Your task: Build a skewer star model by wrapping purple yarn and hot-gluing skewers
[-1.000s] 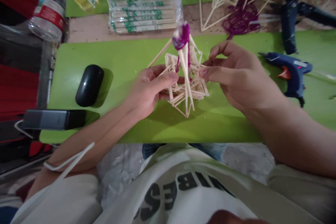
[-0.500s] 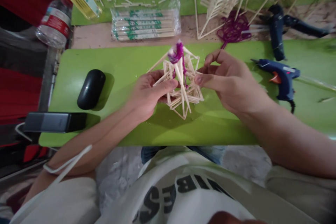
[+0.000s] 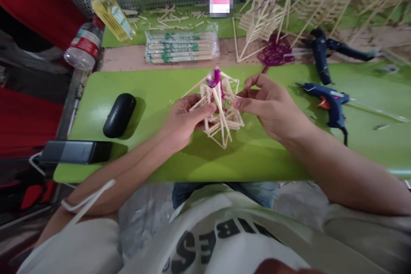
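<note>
A small wooden stick frame [image 3: 219, 115], built from thin pale sticks, is between my hands above the green table [image 3: 160, 167]. Purple yarn [image 3: 214, 78] wraps its top, and a strand hangs down inside. My left hand [image 3: 188, 117] is closed on the frame's left side, thumb on the sticks and fingers behind. My right hand [image 3: 268, 105] pinches the right side between thumb and forefinger; the exact stick under the fingertips is partly hidden. To the right of that hand lies a blue glue gun [image 3: 330, 100] with a clear glue stick in its back.
A black mouse [image 3: 119, 115] and a black box-shaped device [image 3: 77, 151] lie on the left. Behind are wrapped chopsticks [image 3: 181, 47], a yellow liquid bottle [image 3: 112, 15], a clear bottle [image 3: 84, 45], purple yarn pile [image 3: 276, 51], larger stick structures [image 3: 261, 19] and dark glue guns [image 3: 321, 58].
The view has tilted up slightly, so the table things sit lower in the picture. Both hands keep their hold on the stick frame, with hardly any movement.
</note>
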A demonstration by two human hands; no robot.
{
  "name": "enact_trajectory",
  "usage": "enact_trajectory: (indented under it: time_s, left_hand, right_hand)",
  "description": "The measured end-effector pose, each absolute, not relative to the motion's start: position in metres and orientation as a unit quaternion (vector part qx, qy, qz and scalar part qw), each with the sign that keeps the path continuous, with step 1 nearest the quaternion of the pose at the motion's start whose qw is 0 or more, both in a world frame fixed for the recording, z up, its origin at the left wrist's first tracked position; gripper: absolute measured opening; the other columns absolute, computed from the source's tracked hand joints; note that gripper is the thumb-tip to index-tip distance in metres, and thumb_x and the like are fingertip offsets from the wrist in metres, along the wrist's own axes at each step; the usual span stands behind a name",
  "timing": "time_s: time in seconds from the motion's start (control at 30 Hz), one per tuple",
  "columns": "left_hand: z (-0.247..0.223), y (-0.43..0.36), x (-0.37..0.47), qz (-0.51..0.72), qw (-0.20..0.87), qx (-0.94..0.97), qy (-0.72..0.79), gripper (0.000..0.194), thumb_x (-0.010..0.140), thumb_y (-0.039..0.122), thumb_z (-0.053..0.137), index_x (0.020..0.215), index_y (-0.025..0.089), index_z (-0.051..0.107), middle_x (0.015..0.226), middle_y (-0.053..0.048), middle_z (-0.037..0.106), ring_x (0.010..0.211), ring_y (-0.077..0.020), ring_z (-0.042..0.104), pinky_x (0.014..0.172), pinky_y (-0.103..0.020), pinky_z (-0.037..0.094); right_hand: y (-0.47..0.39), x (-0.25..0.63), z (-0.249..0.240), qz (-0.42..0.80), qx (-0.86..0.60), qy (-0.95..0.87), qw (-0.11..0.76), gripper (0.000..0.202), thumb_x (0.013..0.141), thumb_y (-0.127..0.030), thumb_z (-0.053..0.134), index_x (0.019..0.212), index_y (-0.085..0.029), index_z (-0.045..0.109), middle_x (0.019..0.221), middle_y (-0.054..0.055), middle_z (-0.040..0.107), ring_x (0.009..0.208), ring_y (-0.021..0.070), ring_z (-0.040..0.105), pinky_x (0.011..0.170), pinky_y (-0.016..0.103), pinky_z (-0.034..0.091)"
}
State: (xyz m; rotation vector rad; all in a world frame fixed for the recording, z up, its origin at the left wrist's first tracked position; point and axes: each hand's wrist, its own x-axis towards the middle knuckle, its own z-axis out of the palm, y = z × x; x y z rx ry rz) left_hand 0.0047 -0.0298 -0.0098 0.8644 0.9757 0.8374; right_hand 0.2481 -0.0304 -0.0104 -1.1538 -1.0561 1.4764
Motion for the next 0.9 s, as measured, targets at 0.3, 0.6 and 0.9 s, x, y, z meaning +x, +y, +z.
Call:
enact_trajectory:
  time_s: [0.3,0.6,0.9]
  left_hand:
    - [-0.0113,-0.03,0.0054,0.379,0.711,0.389,0.446,0.063,0.076,0.056,0.114,0.116,0.017,0.085,0.098,-0.007,0.09,0.078,-0.0223,0.087,0.061,-0.029,0.07]
    - [-0.0103,-0.029,0.0052,0.389,0.717,0.38,0.437,0.063,0.071,0.053,0.117,0.112,0.017,0.085,0.093,-0.005,0.088,0.072,-0.018,0.083,0.057,-0.025,0.067]
    - [-0.0145,-0.0256,0.0054,0.392,0.713,0.383,0.437,0.058,0.078,0.053,0.114,0.11,0.016,0.084,0.095,-0.007,0.089,0.074,-0.0171,0.085,0.064,-0.025,0.071]
  right_hand:
    - [-0.029,0.2485,-0.0116,0.61,-0.465,-0.422,0.484,0.064,0.07,-0.039,0.121,0.1,-0.026,0.066,0.085,-0.003,0.066,0.075,0.0135,0.062,0.063,0.031,0.044]
    - [-0.0282,0.2469,-0.0092,0.608,-0.467,-0.428,0.479,0.059,0.073,-0.036,0.117,0.099,-0.026,0.064,0.082,-0.002,0.066,0.073,0.0138,0.062,0.065,0.032,0.044]
    - [-0.0225,0.2416,-0.0076,0.594,-0.496,-0.423,0.471,0.053,0.067,-0.027,0.112,0.095,-0.023,0.067,0.081,-0.002,0.071,0.073,0.0134,0.065,0.069,0.031,0.046]
